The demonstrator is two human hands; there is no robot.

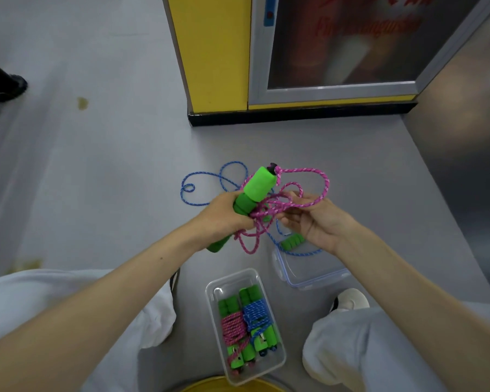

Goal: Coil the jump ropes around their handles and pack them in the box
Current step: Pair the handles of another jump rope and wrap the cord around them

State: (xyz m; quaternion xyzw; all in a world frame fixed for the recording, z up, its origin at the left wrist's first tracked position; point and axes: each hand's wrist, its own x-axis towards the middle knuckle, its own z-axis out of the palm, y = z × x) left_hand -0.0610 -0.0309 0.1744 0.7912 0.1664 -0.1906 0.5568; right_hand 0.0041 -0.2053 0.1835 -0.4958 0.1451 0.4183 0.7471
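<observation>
My left hand point(224, 216) grips the green foam handles point(255, 190) of a pink jump rope, held above the floor. Its pink cord point(303, 179) hangs in loose tangled loops between both hands. My right hand point(314, 219) pinches a strand of that cord. A blue jump rope point(204, 182) lies uncoiled on the floor behind, with one green handle point(292, 241) near my right wrist. Between my knees stands the clear plastic box point(280, 357), holding a coiled pink rope point(234, 329) and a coiled blue rope point(256, 312).
The box's clear lid point(314, 270) lies on the grey floor right of the box. A yellow cabinet point(212, 52) with a glass door stands ahead. My shoe point(351, 299) is at the right. A yellow rim point(229, 384) shows at the bottom edge.
</observation>
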